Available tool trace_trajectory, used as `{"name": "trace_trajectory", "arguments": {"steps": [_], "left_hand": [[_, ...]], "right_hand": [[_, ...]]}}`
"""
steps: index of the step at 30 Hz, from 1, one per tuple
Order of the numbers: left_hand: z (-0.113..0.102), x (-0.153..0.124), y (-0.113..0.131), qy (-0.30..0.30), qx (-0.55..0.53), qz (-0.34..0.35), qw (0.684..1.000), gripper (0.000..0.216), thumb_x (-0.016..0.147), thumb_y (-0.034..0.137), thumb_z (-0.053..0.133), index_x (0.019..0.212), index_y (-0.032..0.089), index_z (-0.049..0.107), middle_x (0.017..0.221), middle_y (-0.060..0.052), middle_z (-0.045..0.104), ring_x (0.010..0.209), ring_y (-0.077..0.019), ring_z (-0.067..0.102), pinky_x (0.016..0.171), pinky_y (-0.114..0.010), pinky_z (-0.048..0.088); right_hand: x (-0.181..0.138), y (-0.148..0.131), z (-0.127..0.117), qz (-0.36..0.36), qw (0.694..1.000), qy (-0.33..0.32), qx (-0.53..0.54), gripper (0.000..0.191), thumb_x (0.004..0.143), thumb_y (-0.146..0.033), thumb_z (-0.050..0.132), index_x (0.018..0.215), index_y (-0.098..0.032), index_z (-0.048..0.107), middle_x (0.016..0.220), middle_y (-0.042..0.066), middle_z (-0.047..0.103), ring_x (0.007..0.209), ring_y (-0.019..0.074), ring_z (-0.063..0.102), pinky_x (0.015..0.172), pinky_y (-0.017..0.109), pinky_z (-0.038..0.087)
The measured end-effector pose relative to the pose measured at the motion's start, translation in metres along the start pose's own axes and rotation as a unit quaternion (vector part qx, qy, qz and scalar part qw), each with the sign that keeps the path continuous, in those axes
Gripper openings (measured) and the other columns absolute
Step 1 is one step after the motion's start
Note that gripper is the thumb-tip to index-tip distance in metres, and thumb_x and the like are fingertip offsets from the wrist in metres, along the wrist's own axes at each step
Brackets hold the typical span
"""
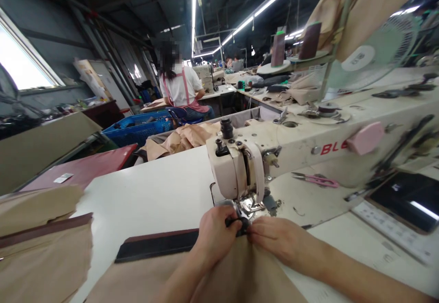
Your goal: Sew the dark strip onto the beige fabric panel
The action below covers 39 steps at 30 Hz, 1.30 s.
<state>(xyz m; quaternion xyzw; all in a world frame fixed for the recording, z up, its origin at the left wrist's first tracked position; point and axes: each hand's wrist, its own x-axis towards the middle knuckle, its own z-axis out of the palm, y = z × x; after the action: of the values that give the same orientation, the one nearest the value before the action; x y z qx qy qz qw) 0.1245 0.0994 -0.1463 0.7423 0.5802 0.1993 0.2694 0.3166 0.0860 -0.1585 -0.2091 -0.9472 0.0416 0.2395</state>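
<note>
On a white table point(154, 193) in a big, dim workshop with long bright lights on the ceiling, the left hand point(214, 234) and the right hand point(274, 236) each pinch the edge of a tan cloth point(240, 275) with a dark strip point(157, 246), right in front of the sewing machine point(247, 161). The cloth lies flat on the table under both hands. Pink scissors point(317, 180) rest under the machine's arm, more tan cloth is piled at the left point(41, 248), and another person point(180, 83) sits far back by a blue basket point(140, 129).
</note>
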Motion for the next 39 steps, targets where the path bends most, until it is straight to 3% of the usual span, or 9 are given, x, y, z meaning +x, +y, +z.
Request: {"name": "trace_trajectory", "arguments": {"steps": [4,9,19,27,31,33,35,37,39], "left_hand": [[0.004,0.014,-0.003,0.004,0.049,-0.031,0.998,0.007,0.069,0.019,0.057,0.064,0.019,0.062,0.063,0.001,0.061,0.061,-0.0153,0.055,0.057,-0.025,0.032],[0.000,0.023,-0.003,-0.003,0.074,-0.048,0.996,0.012,0.072,0.021,0.056,0.072,0.020,0.067,0.078,-0.003,0.069,0.077,-0.0198,0.063,0.063,-0.026,0.039],[0.001,0.029,-0.005,-0.006,0.082,-0.028,0.996,0.016,0.073,0.019,0.055,0.082,0.021,0.068,0.088,-0.004,0.071,0.089,-0.0225,0.065,0.066,-0.025,0.043],[0.000,0.033,-0.002,0.010,0.114,-0.021,0.993,0.016,0.076,0.021,0.056,0.088,0.021,0.066,0.090,-0.005,0.070,0.090,-0.0235,0.064,0.071,-0.028,0.045],[-0.003,0.003,-0.003,0.062,0.167,0.015,0.984,0.021,0.080,0.022,0.053,0.098,0.019,0.064,0.104,-0.008,0.066,0.104,-0.0255,0.057,0.091,-0.038,0.040],[-0.004,-0.029,-0.017,0.143,0.254,0.071,0.954,0.036,0.085,0.023,0.046,0.120,0.019,0.053,0.125,-0.011,0.055,0.121,-0.0269,0.044,0.104,-0.048,0.026],[-0.007,-0.063,-0.042,0.193,0.336,0.112,0.915,0.054,0.086,0.035,0.043,0.138,0.021,0.033,0.140,-0.013,0.040,0.130,-0.0293,0.032,0.106,-0.056,0.016],[-0.016,-0.086,-0.071,0.179,0.387,0.076,0.901,0.061,0.086,0.041,0.043,0.142,0.027,0.023,0.145,-0.012,0.031,0.133,-0.0332,0.026,0.102,-0.064,0.014],[-0.029,-0.092,-0.094,0.116,0.400,0.043,0.908,0.060,0.088,0.042,0.040,0.143,0.031,0.018,0.148,-0.009,0.026,0.135,-0.0315,0.023,0.102,-0.063,0.018]], "right_hand": [[0.007,0.011,0.006,-0.003,1.000,-0.007,-0.016,0.041,0.099,-0.014,0.023,0.093,-0.011,0.063,0.086,0.009,0.069,0.077,0.0195,0.063,0.067,0.032,0.054],[0.011,0.017,0.005,0.019,1.000,0.008,-0.022,0.048,0.099,-0.014,0.016,0.093,-0.011,0.063,0.090,0.010,0.070,0.082,0.0183,0.064,0.075,0.030,0.053],[0.011,0.018,0.004,0.073,0.997,0.006,-0.013,0.033,0.089,-0.006,0.032,0.089,-0.018,0.063,0.083,0.006,0.068,0.081,0.0238,0.063,0.072,0.037,0.050],[0.010,0.022,0.013,0.069,0.997,0.030,0.016,0.028,0.091,-0.008,0.036,0.084,-0.018,0.062,0.088,0.006,0.067,0.081,0.0225,0.061,0.071,0.035,0.044],[0.010,0.020,0.008,0.089,0.995,0.041,0.020,0.028,0.092,-0.011,0.037,0.087,-0.017,0.064,0.085,0.008,0.066,0.079,0.0249,0.059,0.071,0.038,0.043],[0.006,0.011,0.000,0.103,0.993,0.037,0.034,0.030,0.090,-0.008,0.035,0.091,-0.017,0.063,0.085,0.008,0.066,0.077,0.0226,0.059,0.069,0.034,0.045],[-0.002,-0.003,-0.009,0.153,0.984,0.028,0.089,0.032,0.088,-0.008,0.034,0.101,-0.018,0.061,0.082,0.006,0.065,0.073,0.0194,0.060,0.066,0.029,0.046],[-0.012,-0.021,-0.013,0.257,0.948,-0.001,0.191,0.032,0.085,-0.014,0.040,0.109,-0.022,0.058,0.070,0.000,0.060,0.063,0.0173,0.058,0.057,0.026,0.044],[-0.021,-0.038,-0.010,0.375,0.870,-0.037,0.319,0.033,0.077,-0.019,0.052,0.109,-0.025,0.057,0.056,-0.006,0.046,0.052,0.0144,0.049,0.048,0.023,0.036]]}}
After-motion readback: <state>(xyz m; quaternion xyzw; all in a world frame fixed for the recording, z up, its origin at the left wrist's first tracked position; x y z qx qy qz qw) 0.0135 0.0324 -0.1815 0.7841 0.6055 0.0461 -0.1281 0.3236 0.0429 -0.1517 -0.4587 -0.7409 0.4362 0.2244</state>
